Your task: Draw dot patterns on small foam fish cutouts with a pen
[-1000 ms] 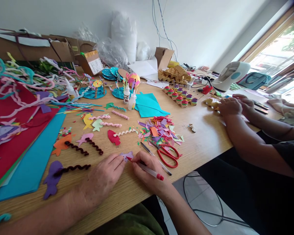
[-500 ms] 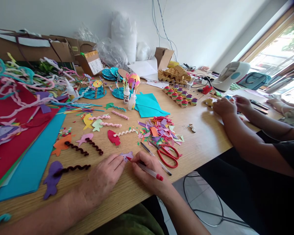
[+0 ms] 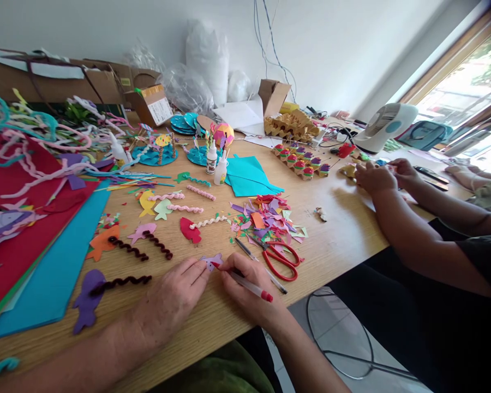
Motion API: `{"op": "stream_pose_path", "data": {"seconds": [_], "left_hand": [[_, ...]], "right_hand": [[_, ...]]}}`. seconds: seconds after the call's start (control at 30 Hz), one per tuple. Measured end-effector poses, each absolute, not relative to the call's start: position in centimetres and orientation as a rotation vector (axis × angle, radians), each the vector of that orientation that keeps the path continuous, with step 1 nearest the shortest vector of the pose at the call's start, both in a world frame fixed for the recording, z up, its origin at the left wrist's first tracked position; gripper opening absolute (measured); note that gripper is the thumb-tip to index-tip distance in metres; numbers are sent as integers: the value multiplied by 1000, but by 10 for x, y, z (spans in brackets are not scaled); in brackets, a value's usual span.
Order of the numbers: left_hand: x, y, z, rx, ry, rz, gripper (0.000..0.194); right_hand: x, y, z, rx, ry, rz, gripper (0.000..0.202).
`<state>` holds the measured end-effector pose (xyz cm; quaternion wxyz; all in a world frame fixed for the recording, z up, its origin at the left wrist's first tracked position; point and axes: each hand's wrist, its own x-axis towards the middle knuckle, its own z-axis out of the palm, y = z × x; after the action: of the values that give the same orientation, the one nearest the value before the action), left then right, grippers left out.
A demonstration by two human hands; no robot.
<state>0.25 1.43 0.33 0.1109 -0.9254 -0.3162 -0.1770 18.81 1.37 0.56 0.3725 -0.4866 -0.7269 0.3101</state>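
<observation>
A small light purple paper fish (image 3: 213,261) with dark dots lies on the wooden table in front of me. My left hand (image 3: 180,289) holds it down at its left side, fingers close together; my left thumb is hidden. In my right hand (image 3: 249,286) is a red pen (image 3: 251,287), its red tip resting on the fish. Beside that hand lie another pen (image 3: 276,281) with a clear barrel and red-handled scissors (image 3: 280,261). To the left are a dark purple paper fish (image 3: 88,300) with a brown twisted pipe cleaner and an orange paper fish (image 3: 101,243).
Paper scraps (image 3: 270,215) are heaped beyond the scissors. Glue bottles (image 3: 220,170) stand near turquoise sheets (image 3: 249,176). Coloured sheets (image 3: 45,284) and pipe cleaners cover the left side. At right, a co-worker's hands (image 3: 376,177) handle something small near a painted egg carton (image 3: 300,162).
My hands, the pen and the purple fish look nearly unmoved. At the right, the co-worker's hands have shifted slightly.
</observation>
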Motion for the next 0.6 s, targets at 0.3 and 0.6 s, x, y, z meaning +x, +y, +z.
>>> {"op": "stream_pose_path", "data": {"seconds": [0.3,0.6], "left_hand": [[1,15,-3,-2744,-962,-539,37],[1,14,0,-2727,-960,-517,37]], "right_hand": [[189,13,4,-1246,-1855,810,11],[189,13,6,-1252,-1863,813,11]]}}
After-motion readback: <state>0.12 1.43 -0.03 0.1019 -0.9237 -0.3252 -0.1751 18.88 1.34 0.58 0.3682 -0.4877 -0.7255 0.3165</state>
